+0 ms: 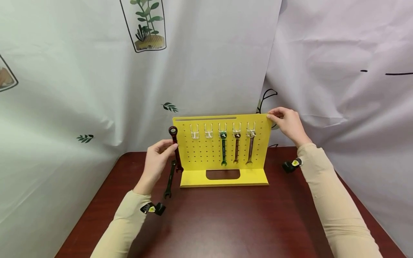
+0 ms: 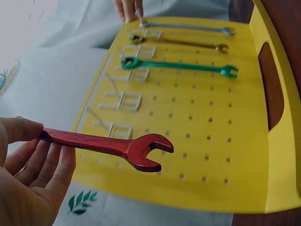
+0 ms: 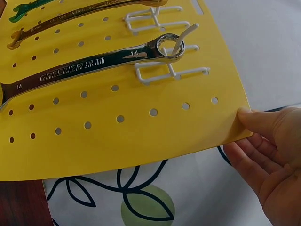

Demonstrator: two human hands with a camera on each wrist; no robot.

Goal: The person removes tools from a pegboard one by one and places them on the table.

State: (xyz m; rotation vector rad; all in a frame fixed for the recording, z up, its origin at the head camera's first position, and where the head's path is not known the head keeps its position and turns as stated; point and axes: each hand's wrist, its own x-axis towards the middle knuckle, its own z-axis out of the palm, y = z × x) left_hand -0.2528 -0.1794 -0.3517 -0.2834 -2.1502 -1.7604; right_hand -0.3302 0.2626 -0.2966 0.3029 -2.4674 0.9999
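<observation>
Pinched between thumb and fingers, a red combination wrench (image 2: 108, 145) is in my left hand (image 1: 156, 162), ring end up, beside the left edge of the yellow pegboard (image 1: 200, 157). My right hand (image 1: 288, 123) grips the board's top right corner, thumb on the front face and fingers behind. Three wrenches hang by their ring ends from white hooks: a green wrench (image 1: 224, 148), a bronze-gold wrench (image 1: 237, 148) and a silver wrench (image 3: 108, 61) marked 14. Two white hooks (image 1: 195, 132) on the left side hold nothing.
A dark wrench (image 1: 169, 181) lies on the reddish-brown table (image 1: 226, 222), left of the board's base and close to my left wrist. Behind the board hangs a white printed curtain (image 1: 219, 64). The board's foot has an oblong cutout (image 1: 223, 174).
</observation>
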